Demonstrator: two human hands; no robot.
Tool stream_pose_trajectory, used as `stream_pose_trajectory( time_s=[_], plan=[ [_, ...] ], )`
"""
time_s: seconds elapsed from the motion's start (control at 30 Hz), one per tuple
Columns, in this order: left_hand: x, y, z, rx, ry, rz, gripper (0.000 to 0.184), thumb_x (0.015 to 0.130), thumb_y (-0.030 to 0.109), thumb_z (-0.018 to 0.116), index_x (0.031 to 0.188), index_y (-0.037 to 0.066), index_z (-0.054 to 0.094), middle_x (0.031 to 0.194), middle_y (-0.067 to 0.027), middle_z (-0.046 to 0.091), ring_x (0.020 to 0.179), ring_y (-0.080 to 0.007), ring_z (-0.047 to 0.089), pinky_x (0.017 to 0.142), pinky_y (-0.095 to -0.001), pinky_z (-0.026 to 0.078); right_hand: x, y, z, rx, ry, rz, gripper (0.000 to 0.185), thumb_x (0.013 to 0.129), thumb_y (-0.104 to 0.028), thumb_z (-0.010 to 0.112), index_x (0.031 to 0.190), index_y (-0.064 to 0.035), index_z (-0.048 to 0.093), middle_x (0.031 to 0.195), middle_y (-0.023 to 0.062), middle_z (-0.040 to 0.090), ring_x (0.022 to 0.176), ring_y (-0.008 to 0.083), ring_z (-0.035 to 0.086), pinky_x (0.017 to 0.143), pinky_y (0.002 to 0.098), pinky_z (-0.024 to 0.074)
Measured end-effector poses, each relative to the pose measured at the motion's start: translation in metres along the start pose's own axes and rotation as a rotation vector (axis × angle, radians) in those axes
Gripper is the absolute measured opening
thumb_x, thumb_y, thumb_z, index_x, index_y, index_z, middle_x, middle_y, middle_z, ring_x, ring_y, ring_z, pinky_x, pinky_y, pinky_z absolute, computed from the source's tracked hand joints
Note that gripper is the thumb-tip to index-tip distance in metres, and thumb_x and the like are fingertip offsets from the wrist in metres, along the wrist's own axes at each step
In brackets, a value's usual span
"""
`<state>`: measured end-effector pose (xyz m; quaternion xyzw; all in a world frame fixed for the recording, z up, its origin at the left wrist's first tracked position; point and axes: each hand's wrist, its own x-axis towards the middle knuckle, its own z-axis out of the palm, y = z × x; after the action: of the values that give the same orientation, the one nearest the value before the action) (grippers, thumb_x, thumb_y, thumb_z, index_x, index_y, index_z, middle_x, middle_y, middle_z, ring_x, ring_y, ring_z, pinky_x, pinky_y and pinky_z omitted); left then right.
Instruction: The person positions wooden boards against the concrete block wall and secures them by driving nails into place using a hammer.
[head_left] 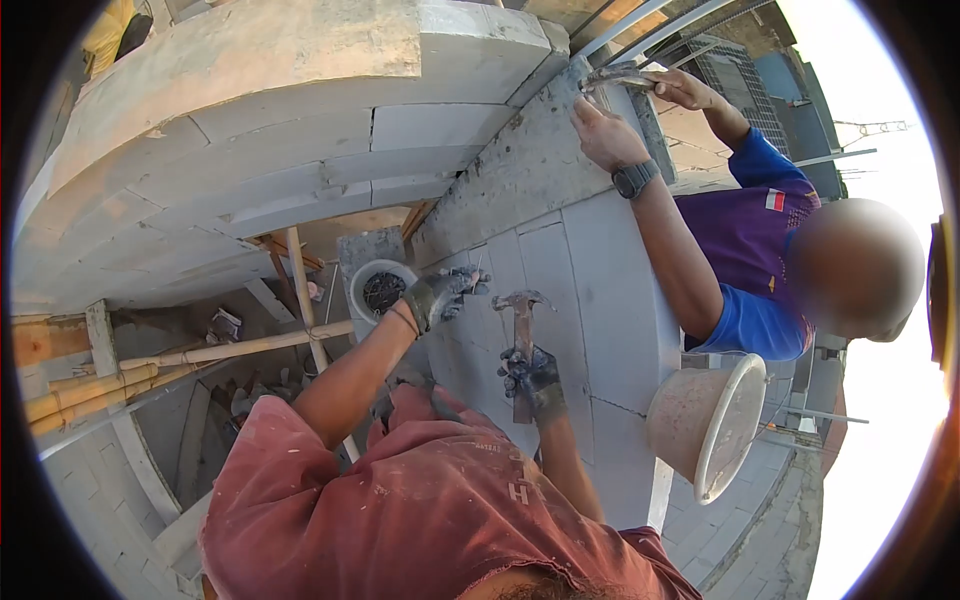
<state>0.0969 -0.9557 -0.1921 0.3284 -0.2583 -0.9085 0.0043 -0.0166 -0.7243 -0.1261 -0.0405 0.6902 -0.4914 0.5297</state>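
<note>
My left hand, in a dark dirty glove, is closed with thin nail-like pieces showing at the fingertips. Right beside its wrist is a small white bucket with a dark, loose mass inside, too small to name surely. In my right hand, also gloved, a claw hammer is gripped by its handle, its metal head pointing away from me. Both hands are in front of a pale block wall.
A co-worker's hand with a watch rests at a concrete edge; their other hand holds another hammer. A large pale bucket stands at right. Bamboo poles cross at left. A curved block wall rises above.
</note>
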Motion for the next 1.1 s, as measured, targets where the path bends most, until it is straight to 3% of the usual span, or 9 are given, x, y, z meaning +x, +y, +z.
stream_pose_trajectory(
  time_s=[0.13,0.3,0.43,0.53,0.6,0.7,0.93,1.03,1.1],
  plan=[
    [0.089,0.081,0.003,-0.077,-0.204,0.147,0.031,0.090,0.036,0.069,0.113,0.014,0.067,0.093,0.0054,0.064,0.050,-0.0047,0.038,0.044,-0.0202,0.031,-0.004,-0.003,-0.003,-0.035,0.049,0.039,0.013,0.086,-0.006,0.067,0.098,-0.0043,0.063,0.074,0.0040,0.062,0.052,0.0096,0.057,0.044,0.0241,0.0475],
    [0.189,0.138,-0.006,-0.227,-0.390,0.119,0.022,0.093,0.029,0.065,0.110,0.016,0.060,0.104,0.0021,0.067,0.049,-0.0045,0.039,0.042,-0.0206,0.034,-0.003,-0.014,0.005,0.031,0.074,0.015,0.010,0.090,-0.007,0.063,0.099,-0.0032,0.062,0.073,0.0054,0.061,0.050,0.0116,0.055,0.044,0.0261,0.0475],
    [0.214,0.147,-0.009,-0.226,-0.280,0.059,0.018,0.096,0.024,0.058,0.112,0.015,0.057,0.106,0.0010,0.066,0.048,-0.0051,0.038,0.041,-0.0204,0.034,-0.002,-0.020,0.014,0.007,0.090,-0.006,0.014,0.088,-0.008,0.065,0.101,-0.0027,0.062,0.074,0.0058,0.061,0.051,0.0118,0.056,0.044,0.0261,0.0481],
    [0.246,0.138,-0.009,-0.318,-0.259,-0.030,0.016,0.098,0.022,0.054,0.111,0.015,0.058,0.100,0.0009,0.067,0.047,-0.0054,0.039,0.041,-0.0198,0.034,0.002,-0.017,0.015,0.080,0.075,-0.007,0.017,0.087,-0.009,0.068,0.101,-0.0022,0.062,0.074,0.0056,0.061,0.051,0.0114,0.056,0.045,0.0259,0.0484],
    [0.256,0.140,-0.012,-0.462,-0.502,-0.105,0.014,0.098,0.020,0.051,0.107,0.014,0.061,0.089,0.0012,0.067,0.048,-0.0059,0.042,0.042,-0.0198,0.034,0.003,-0.026,0.023,-0.004,0.100,0.024,0.016,0.087,-0.010,0.067,0.100,-0.0024,0.061,0.074,0.0053,0.061,0.051,0.0110,0.056,0.045,0.0254,0.0479],
    [0.249,0.142,-0.011,-0.577,-0.500,-0.165,0.014,0.097,0.020,0.052,0.101,0.014,0.064,0.077,0.0022,0.065,0.049,-0.0063,0.042,0.043,-0.0201,0.035,0.009,-0.029,0.030,-0.048,0.094,-0.022,0.014,0.088,-0.010,0.065,0.100,-0.0023,0.061,0.073,0.0051,0.060,0.051,0.0108,0.056,0.044,0.0250,0.0471],
    [0.270,0.136,-0.011,-0.743,-0.701,-0.225,0.013,0.096,0.022,0.054,0.095,0.014,0.064,0.072,0.0030,0.061,0.047,-0.0074,0.038,0.042,-0.0217,0.035,0.035,-0.072,0.062,-0.158,0.155,-0.094,0.015,0.088,-0.009,0.061,0.101,-0.0003,0.060,0.073,0.0046,0.060,0.052,0.0098,0.056,0.046,0.0257,0.0471],
    [0.267,0.141,0.002,-0.733,-0.718,-0.181,0.015,0.097,0.024,0.053,0.093,0.014,0.063,0.069,0.0027,0.059,0.046,-0.0082,0.039,0.042,-0.0222,0.035,0.067,-0.086,0.064,-0.620,0.342,-0.502,0.026,0.087,-0.009,0.058,0.111,0.0005,0.057,0.073,0.0085,0.062,0.057,0.0187,0.061,0.053,0.0333,0.0505],
    [0.252,0.147,0.011,-0.624,-0.451,-0.132,0.020,0.098,0.026,0.050,0.090,0.013,0.063,0.067,0.0021,0.057,0.045,-0.0085,0.039,0.041,-0.0224,0.035,0.094,-0.090,0.049,-0.828,0.379,-0.777,0.031,0.086,-0.009,0.057,0.116,-0.0007,0.055,0.075,0.0137,0.064,0.062,0.0302,0.063,0.057,0.0401,0.0516]
  ],
)
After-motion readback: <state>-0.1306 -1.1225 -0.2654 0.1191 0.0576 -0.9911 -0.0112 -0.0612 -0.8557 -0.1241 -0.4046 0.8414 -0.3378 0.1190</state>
